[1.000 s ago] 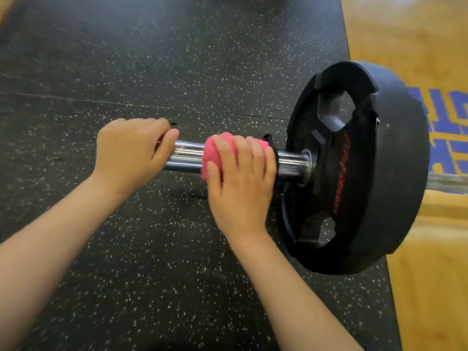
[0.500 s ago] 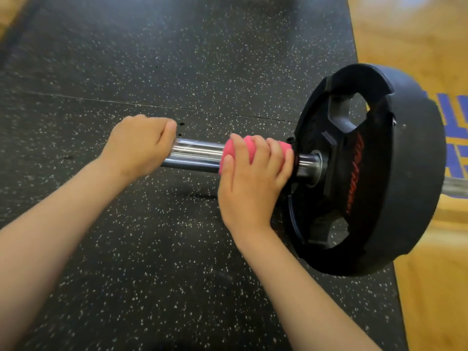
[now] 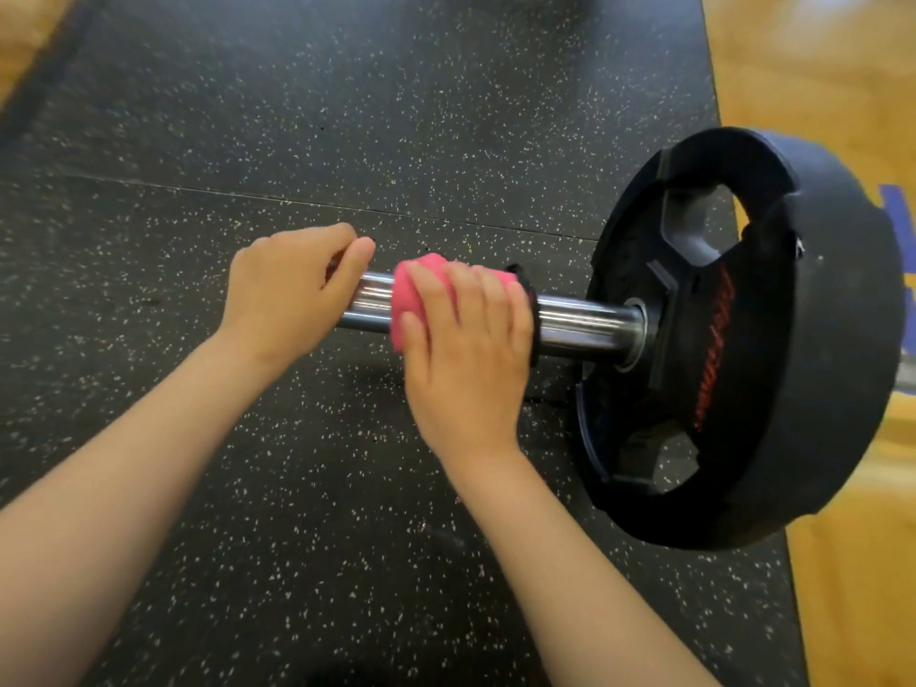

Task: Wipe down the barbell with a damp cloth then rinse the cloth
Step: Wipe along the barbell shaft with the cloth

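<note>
A chrome barbell sleeve [image 3: 582, 327] runs left to right above the black mat, ending in a black weight plate [image 3: 773, 339] with red lettering. My left hand [image 3: 290, 290] grips the bar's free end with curled fingers. My right hand [image 3: 466, 339] wraps a pink cloth [image 3: 414, 285] around the sleeve just right of the left hand. A black strap or edge shows at my right hand's far side. The bar beyond the plate is a blurred sliver at the right edge.
A black speckled rubber mat [image 3: 297, 116] covers the floor under the bar, with a seam running across it. Wooden flooring [image 3: 818, 66] with blue markings lies to the right of the mat.
My right hand has slid the pink cloth leftward along the sleeve, away from the plate and close to my left hand. More bare chrome now shows beside the plate.
</note>
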### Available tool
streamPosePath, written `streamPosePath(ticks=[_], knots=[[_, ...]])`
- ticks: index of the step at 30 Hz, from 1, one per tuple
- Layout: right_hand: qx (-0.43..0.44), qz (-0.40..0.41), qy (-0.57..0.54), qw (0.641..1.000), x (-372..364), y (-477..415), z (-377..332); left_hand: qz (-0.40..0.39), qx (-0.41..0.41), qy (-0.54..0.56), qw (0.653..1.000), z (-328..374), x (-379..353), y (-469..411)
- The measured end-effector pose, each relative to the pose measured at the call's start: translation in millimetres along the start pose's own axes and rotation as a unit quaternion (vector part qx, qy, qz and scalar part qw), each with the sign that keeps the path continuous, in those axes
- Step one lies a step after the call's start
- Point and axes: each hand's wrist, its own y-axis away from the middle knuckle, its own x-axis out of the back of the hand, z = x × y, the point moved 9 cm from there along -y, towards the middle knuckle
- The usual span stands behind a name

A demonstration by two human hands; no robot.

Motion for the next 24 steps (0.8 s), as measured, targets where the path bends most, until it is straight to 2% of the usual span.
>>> streamPosePath(ticks=[3, 6, 14, 17, 21, 23, 24], knots=[[-0.050, 0.048, 0.020, 0.997, 27, 7, 46, 0.014, -0.048, -0.013, 0.999, 11, 2, 12], [-0.086, 0.060, 0.037, 0.994, 39, 13, 73, 0.014, -0.071, -0.052, 0.996, 14, 0, 14], [-0.120, 0.076, 0.040, 0.989, 29, 10, 56, -0.032, -0.037, -0.057, 0.997, 9, -7, -1], [-0.081, 0.043, 0.043, 0.995, 11, 4, 23, -0.143, -0.001, -0.072, 0.987, 4, -21, -17], [-0.032, 0.005, 0.042, 0.999, -17, -4, -28, -0.364, 0.013, -0.052, 0.930, 4, -54, -27], [-0.033, -0.003, 0.037, 0.999, -23, -5, -38, -0.419, 0.035, -0.013, 0.907, 0, -63, -25], [-0.033, -0.003, 0.036, 0.999, -24, -5, -38, -0.423, 0.045, 0.004, 0.905, -2, -64, -23]])
